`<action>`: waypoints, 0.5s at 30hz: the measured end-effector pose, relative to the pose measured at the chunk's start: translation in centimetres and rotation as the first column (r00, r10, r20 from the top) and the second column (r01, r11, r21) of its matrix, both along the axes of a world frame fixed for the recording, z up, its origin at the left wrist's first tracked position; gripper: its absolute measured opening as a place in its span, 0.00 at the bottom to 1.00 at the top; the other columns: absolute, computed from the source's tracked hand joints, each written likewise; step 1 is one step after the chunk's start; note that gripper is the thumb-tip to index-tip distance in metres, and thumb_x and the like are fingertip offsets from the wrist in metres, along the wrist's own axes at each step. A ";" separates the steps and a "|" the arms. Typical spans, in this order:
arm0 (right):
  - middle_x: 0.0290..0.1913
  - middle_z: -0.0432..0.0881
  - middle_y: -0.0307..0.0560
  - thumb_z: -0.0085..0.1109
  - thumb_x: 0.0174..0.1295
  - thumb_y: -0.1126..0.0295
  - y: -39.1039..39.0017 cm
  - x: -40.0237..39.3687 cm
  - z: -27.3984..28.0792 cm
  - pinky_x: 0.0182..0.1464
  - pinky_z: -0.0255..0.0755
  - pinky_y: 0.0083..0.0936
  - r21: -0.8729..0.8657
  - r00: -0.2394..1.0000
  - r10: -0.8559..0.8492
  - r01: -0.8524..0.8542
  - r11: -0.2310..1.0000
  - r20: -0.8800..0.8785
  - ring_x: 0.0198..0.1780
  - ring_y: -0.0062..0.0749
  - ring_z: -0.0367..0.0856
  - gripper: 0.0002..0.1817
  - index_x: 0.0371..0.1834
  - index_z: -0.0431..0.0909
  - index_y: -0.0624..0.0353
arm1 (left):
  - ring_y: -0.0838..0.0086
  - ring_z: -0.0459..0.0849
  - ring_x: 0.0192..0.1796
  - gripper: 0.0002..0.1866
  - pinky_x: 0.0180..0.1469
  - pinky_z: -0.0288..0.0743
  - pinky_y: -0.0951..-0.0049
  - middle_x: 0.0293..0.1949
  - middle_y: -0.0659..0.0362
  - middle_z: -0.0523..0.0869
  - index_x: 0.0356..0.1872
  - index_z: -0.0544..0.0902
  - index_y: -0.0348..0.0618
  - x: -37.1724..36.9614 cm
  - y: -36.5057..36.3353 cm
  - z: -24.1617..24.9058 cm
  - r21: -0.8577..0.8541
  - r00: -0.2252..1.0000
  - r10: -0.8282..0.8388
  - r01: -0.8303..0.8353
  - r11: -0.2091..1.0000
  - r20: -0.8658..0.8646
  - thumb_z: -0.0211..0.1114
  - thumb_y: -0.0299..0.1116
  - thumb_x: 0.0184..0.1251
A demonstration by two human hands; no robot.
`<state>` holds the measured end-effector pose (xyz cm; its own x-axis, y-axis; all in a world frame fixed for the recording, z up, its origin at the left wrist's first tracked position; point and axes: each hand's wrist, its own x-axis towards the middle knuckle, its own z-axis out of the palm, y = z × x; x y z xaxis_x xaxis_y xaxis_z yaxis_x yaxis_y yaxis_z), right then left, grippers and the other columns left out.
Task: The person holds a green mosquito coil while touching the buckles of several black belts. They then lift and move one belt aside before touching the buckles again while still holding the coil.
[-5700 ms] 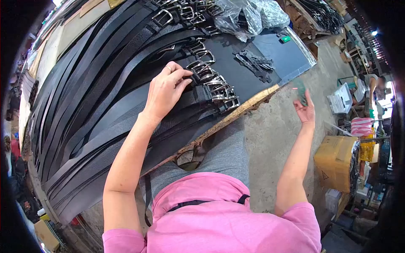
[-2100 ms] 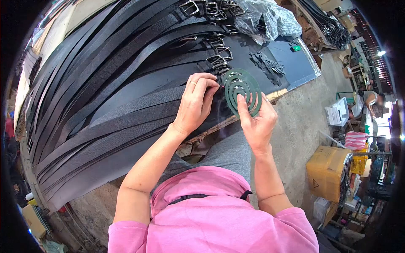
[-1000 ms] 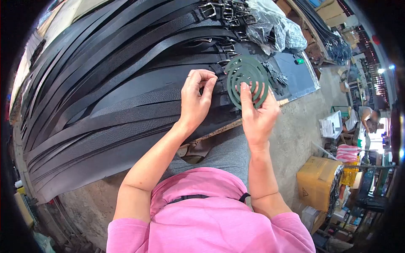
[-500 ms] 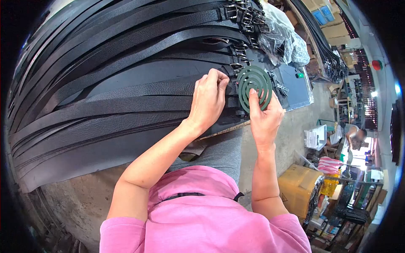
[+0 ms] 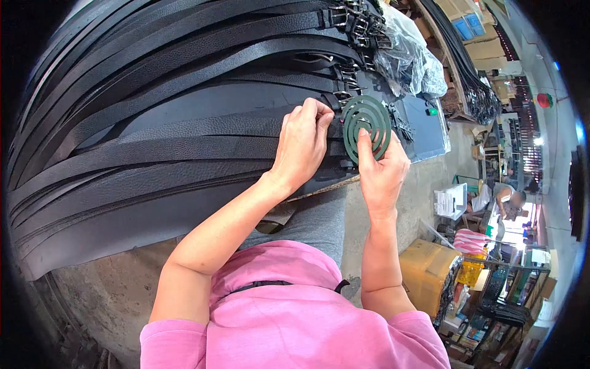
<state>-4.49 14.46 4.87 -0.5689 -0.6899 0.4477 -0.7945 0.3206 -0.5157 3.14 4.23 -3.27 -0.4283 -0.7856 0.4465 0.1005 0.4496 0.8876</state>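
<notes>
My right hand [image 5: 383, 169] pinches a flat dark green spiral coil [image 5: 367, 114] near its centre, thumb on top. Just left of the coil, my left hand [image 5: 302, 144] is closed with thumb and fingertips together; whatever it may hold is too small to make out. Both hands are above the front right part of a dark table. Black leather belts [image 5: 160, 147] lie in long rows beneath and beyond my left hand. Their metal buckles [image 5: 362, 27] are bunched at the back, beyond the coil.
Clear plastic wrapping [image 5: 412, 55] lies at the table's back right, near a small green object [image 5: 432, 112]. On the right stand a taped brown box [image 5: 426, 270], a white crate [image 5: 450, 202] and loaded shelves. Another person [image 5: 509, 200] is farther off.
The view has shifted slightly, so the background sits a little farther left. The coil and my right hand appear slightly farther left, nearer my left hand. Both grips look the same.
</notes>
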 end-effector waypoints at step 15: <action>0.35 0.86 0.43 0.63 0.65 0.73 1.6 -2.1 -0.5 0.37 0.75 0.23 -0.293 0.955 -0.017 0.108 0.950 0.298 0.34 0.21 0.82 0.07 0.40 0.81 0.66 | 0.60 0.84 0.47 0.19 0.51 0.76 0.66 0.44 0.51 0.85 0.49 0.74 0.37 0.7 -0.5 0.5 0.024 0.986 -0.162 0.163 0.986 -0.033 0.71 0.28 0.60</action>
